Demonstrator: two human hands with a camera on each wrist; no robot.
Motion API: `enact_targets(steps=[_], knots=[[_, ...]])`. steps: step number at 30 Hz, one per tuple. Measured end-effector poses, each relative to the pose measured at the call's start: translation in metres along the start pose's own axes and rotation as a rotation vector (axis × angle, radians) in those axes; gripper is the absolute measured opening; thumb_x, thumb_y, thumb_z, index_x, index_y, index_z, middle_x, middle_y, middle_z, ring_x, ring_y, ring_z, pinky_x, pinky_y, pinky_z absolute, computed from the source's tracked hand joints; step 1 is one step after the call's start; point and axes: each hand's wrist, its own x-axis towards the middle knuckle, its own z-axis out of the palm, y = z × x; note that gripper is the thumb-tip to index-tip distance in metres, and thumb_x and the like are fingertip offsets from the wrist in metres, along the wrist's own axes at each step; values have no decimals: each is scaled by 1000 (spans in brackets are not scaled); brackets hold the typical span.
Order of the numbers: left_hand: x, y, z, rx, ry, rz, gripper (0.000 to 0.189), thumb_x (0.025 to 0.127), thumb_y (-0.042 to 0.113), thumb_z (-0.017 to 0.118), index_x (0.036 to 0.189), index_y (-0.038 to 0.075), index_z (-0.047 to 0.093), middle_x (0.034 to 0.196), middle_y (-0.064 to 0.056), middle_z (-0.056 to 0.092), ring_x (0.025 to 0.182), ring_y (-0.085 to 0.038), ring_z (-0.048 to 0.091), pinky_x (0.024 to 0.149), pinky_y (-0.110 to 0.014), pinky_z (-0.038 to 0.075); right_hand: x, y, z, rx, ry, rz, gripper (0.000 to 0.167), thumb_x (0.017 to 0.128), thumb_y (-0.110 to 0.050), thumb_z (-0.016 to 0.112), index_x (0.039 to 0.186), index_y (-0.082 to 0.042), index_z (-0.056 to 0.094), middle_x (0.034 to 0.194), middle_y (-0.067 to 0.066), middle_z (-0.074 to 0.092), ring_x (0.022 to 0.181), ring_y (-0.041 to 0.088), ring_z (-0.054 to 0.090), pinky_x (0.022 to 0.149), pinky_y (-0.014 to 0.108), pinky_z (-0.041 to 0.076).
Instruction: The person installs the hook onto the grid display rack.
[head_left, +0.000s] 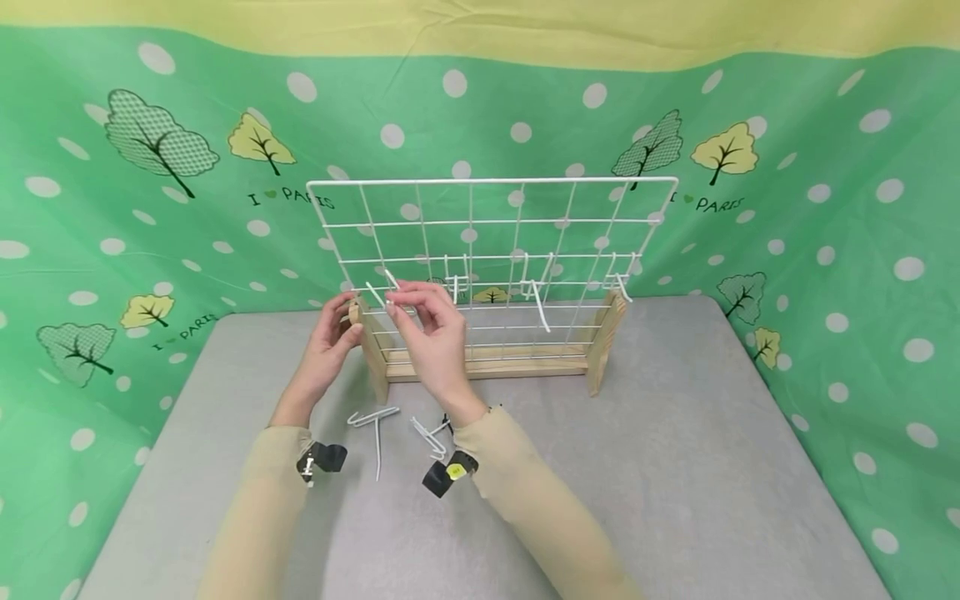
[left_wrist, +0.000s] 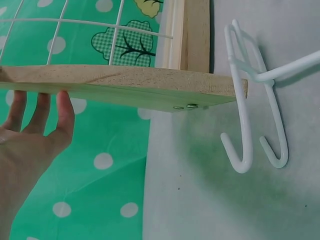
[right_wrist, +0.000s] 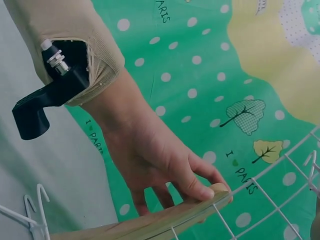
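Observation:
A white wire grid (head_left: pixel 495 222) stands upright in a wooden base with a side panel at each end. My left hand (head_left: pixel 318 354) grips the top of the left wooden panel (head_left: pixel 373 362), thumb on the near side; the right wrist view shows this hand (right_wrist: pixel 150 145) too. In front of the grid's left part, my right hand (head_left: pixel 435 337) pinches a white wire hook (head_left: pixel 376 295), its two prongs pointing up toward the grid. Whether the prongs touch the wires I cannot tell. Fingers hide the rest of that hook.
Other white hooks hang on the grid: one near the middle (head_left: pixel 455 286), a long-armed hook (head_left: pixel 542 308) and one by the right panel (head_left: pixel 621 286). Loose hooks (head_left: pixel 377 442) lie on the grey tabletop (head_left: pixel 712 450) before the stand. A green dotted cloth (head_left: pixel 840 250) surrounds it.

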Motion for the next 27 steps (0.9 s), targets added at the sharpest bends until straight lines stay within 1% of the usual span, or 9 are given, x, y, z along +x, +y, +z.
enact_targets(steps=[4,6,8,10,12,15,20,23,27], knots=[[0,1,-1,-3,-7,-9,48,102,7,44,148,9,27,141,-22,39,126,-34,38,88,-20,45,6,-12,9,8,6,-12,12,81,24,59,93,23,58,105,39,48,112,50,49,103,38,40],[0,1,-1,-4,-7,-13,49,102,7,44,148,9,27,140,-23,38,126,-33,38,88,-19,45,8,-18,13,4,13,-19,11,81,24,58,93,24,58,104,39,48,112,51,49,103,38,40],[0,2,0,-7,-5,-9,48,102,6,44,147,8,27,140,-24,38,124,-30,39,87,-19,45,10,-23,18,2,19,-28,10,82,24,58,92,24,57,103,39,47,111,51,49,102,38,41],[0,2,0,-13,-1,0,48,102,5,44,147,7,27,139,-23,39,122,-24,41,87,-19,45,12,-23,22,7,22,-36,11,82,24,58,92,24,57,104,39,46,111,51,49,102,38,40],[0,0,1,-21,4,9,47,102,3,43,146,5,27,137,-20,40,119,-18,43,86,-19,46,13,-22,25,7,31,-46,10,82,23,58,93,24,57,104,39,45,111,52,49,103,39,40],[0,-2,1,-31,9,22,47,102,3,44,146,4,27,134,-12,41,116,-13,45,86,-20,46,16,-19,29,7,47,-56,10,82,24,58,92,24,58,104,38,43,111,52,48,103,41,40],[0,-5,1,-42,13,33,47,101,2,44,146,6,29,131,-3,43,116,-15,45,85,-20,46,20,-16,34,-12,63,-64,10,82,24,58,92,23,59,102,35,43,112,51,49,102,41,41],[0,-5,1,-42,12,30,47,101,3,45,146,9,31,131,-2,43,116,-15,46,86,-20,46,21,-14,37,-66,75,-85,10,82,23,60,92,22,60,102,33,44,111,48,51,101,38,42],[0,-5,1,-50,7,37,47,101,3,45,146,9,31,131,-2,43,116,-15,46,86,-20,46,21,1,38,-238,126,-164,9,81,17,65,90,15,65,102,30,51,106,42,55,97,32,46]])
